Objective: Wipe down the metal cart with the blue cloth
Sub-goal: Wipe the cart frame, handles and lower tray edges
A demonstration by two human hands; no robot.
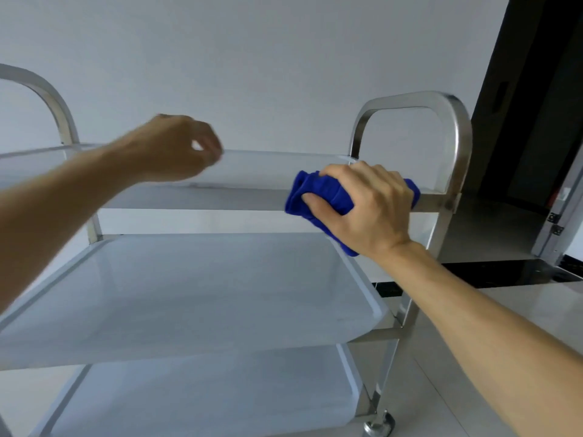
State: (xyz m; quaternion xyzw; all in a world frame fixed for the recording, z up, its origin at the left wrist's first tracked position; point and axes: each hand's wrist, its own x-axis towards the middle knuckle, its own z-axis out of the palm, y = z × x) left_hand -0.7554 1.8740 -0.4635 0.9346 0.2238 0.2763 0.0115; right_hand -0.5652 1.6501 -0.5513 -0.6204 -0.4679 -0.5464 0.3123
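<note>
Head view: blue cloth (pixel 325 197) bunched inside right grip (pixel 369 209).

top shelf (pixel 268 171) open from above | right handle (pixel 454 137) blocks its end | gap to middle shelf (pixel 195 288) looks passable, blurry

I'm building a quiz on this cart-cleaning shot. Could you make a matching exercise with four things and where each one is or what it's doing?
Things:
1. blue cloth
2. left hand
3. right hand
4. caster wheel

Places or states:
A. at the foot of the cart's near right leg
B. holding nothing, above the top shelf
C. bunched against the top shelf's front rail
D. gripping the cloth

Pairs: 1-C, 2-B, 3-D, 4-A
</note>
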